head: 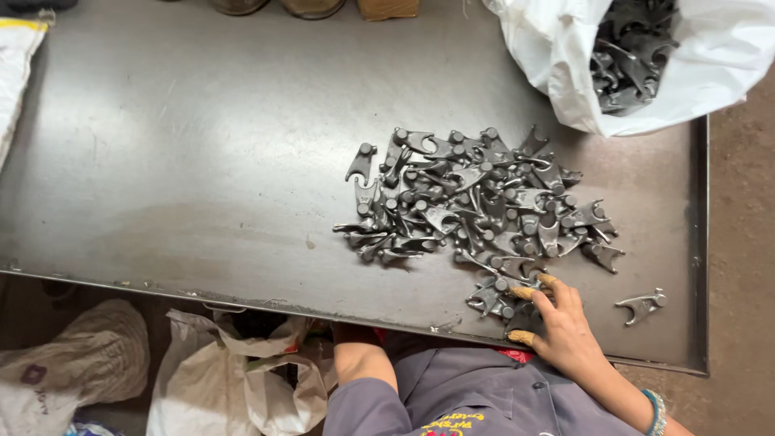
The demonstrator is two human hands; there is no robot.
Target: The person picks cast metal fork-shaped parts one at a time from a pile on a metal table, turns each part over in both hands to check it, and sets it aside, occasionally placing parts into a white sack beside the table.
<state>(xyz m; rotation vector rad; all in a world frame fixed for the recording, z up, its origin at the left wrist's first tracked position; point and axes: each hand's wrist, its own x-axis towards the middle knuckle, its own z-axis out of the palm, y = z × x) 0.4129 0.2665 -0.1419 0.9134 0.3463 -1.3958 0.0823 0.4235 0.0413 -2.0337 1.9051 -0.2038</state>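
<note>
The right hand (561, 323), fingers spread and gripping nothing, rests on the near edge of a heap of small forked metal castings (476, 210) spreading away and leftward across a steel tray (178, 161). The left hand stays hidden below the tray's rim.

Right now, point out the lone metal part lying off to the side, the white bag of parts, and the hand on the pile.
lone forked metal part (642, 306), head view, its middle
white plastic bag (557, 56), head view, left wall
right hand (565, 327), head view, back of hand
</note>
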